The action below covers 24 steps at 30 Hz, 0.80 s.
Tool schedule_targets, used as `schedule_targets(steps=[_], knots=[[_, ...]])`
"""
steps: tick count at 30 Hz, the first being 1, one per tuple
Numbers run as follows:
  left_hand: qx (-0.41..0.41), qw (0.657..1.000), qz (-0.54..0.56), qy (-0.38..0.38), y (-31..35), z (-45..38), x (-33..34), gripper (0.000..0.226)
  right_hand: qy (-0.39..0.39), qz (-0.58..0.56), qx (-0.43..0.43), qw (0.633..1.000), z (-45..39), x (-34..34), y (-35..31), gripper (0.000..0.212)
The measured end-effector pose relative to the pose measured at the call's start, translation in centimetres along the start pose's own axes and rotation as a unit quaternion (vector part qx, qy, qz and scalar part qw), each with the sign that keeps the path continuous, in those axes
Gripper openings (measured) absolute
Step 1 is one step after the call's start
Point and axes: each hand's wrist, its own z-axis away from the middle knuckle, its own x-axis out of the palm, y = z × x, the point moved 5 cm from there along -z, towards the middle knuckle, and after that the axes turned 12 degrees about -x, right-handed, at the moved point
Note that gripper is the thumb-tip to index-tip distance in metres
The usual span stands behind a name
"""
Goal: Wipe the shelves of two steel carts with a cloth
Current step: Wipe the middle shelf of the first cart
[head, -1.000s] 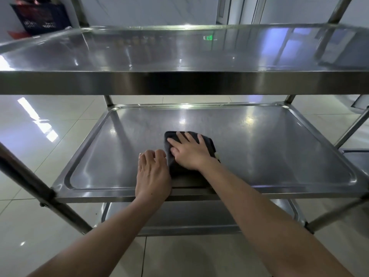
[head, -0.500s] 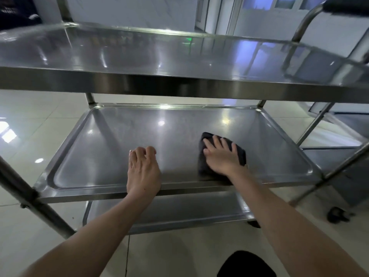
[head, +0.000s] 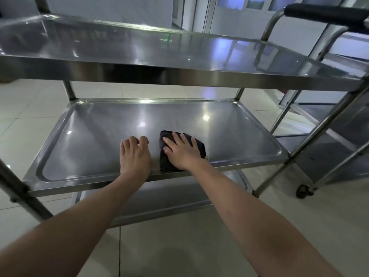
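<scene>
A person's right hand (head: 182,151), fingers spread flat, is pressing a dark folded cloth (head: 166,163) onto the middle shelf (head: 95,144) of a steel cart (head: 179,76), near the front edge and about mid-width. The cloth is sliding back toward the centre: half a sec ago it was further to the right side of the shelf, a sec ago it was close by the left hand, so the stroke is running side to side along the front strip. The left hand (head: 134,156) is resting on the shelf just beside the cloth, fingers curled down at the tips, gripping nothing, approx. where it was before; it looks to be bracing the cart.

Judging by this, the front band of the middle shelf is getting covered, w/ the back half probably yet to be passed over. The bottom shelf (head: 159,200) and the second cart (head: 339,120), at right w/ its black-padded handle (head: 327,14), are likely next.
</scene>
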Motion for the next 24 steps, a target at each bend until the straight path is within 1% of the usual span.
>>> schedule_targets(steps=[3, 6, 10, 13, 15, 17, 20, 21, 22, 24], knots=[[-0.002, 1.0, -0.027, 0.014, 0.9, 0.0, -0.9, 0.049, 0.004, 0.0, 0.02, 1.0, 1.5, -0.8, 3.6, 0.055], [-0.009, 1.0, -0.012, 0.014, 3.5, 0.1, -1.1, 0.045, 0.005, -0.002, 0.037, 0.999, 3.3, -1.5, 8.0, 0.055], [0.02, 1.0, 0.022, 0.0, 10.2, 0.9, 0.3, 0.03, 0.005, -0.008, 0.055, 0.998, 5.3, -2.2, 14.3, 0.055], [0.04, 0.999, 0.025, 0.014, 15.6, 0.5, 1.5, 0.028, 0.037, 0.017, 0.043, 0.998, 6.8, -2.7, 19.0, 0.054], [0.04, 0.999, 0.012, 0.015, 17.8, 0.1, 2.6, 0.028, 0.047, 0.029, 0.04, 0.998, 7.5, -2.8, 21.4, 0.053], [0.029, 0.999, -0.015, 0.011, 18.1, 0.1, 4.0, 0.03, 0.051, 0.037, 0.044, 0.997, 8.0, -2.6, 22.4, 0.056], [0.002, 1.0, -0.025, 0.016, 17.4, 0.3, 5.5, 0.029, 0.07, 0.071, 0.033, 0.994, 8.2, -2.0, 21.2, 0.081], [-0.003, 1.0, -0.022, 0.015, 17.3, 0.3, 5.7, 0.029, 0.068, 0.078, 0.016, 0.995, 7.9, -1.8, 20.3, 0.085], [-0.007, 1.0, -0.018, 0.012, 17.3, 0.3, 5.8, 0.029, 0.058, 0.074, -0.006, 0.996, 7.3, -1.6, 19.1, 0.083], [-0.013, 1.0, -0.019, 0.01, 17.5, 0.2, 5.9, 0.029, 0.044, 0.051, -0.049, 0.997, 5.1, -1.5, 17.2, 0.067]])
